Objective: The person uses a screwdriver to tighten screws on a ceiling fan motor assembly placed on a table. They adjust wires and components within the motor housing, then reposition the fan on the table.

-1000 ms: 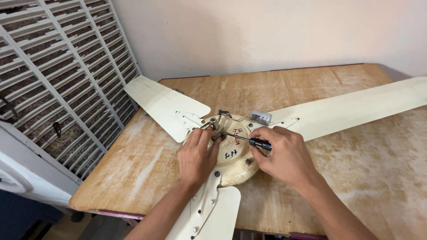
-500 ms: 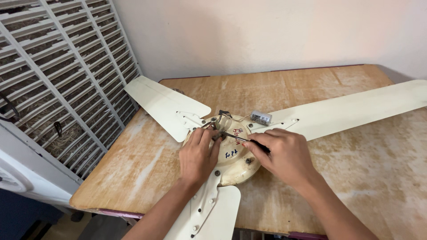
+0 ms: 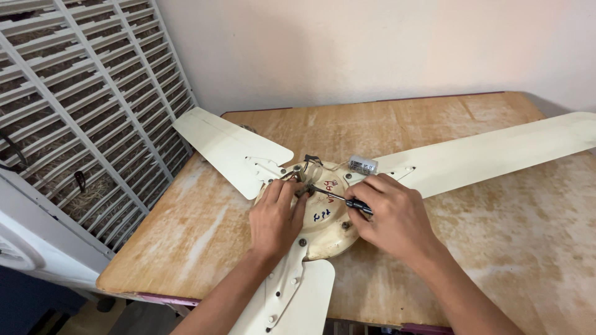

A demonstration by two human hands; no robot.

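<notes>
Since a second ago, little has shifted: both hands stay on the fan hub, and the right hand has closed further over the screwdriver handle, hiding more of it.

Largest in view is the worn wooden table (image 3: 484,248), running from the centre out to 3 and 5 o'clock. A white slatted grille (image 3: 81,118) leans at 9 to 11 o'clock, beside the table's left edge. On the table lies a cream ceiling fan, with one blade (image 3: 230,149) pointing to 10 o'clock, a second blade (image 3: 496,149) stretching to 2 o'clock, and a third blade (image 3: 292,298) hanging over the near table edge at 6 o'clock. All three meet at the round cream motor housing (image 3: 326,226) in the middle.

At 7 o'clock of the housing, the left hand (image 3: 273,217) rests on it, fingertips pinched together on a small metal fitting (image 3: 302,188) at the hub's centre. At 4 o'clock, the right hand (image 3: 391,217) is curled around the dark handle of a screwdriver (image 3: 344,200), whose thin shaft runs toward 10 o'clock, its tip meeting the fitting. A small silver capacitor (image 3: 362,164) sits at 1 o'clock of the housing, just beside the second blade's root.
</notes>
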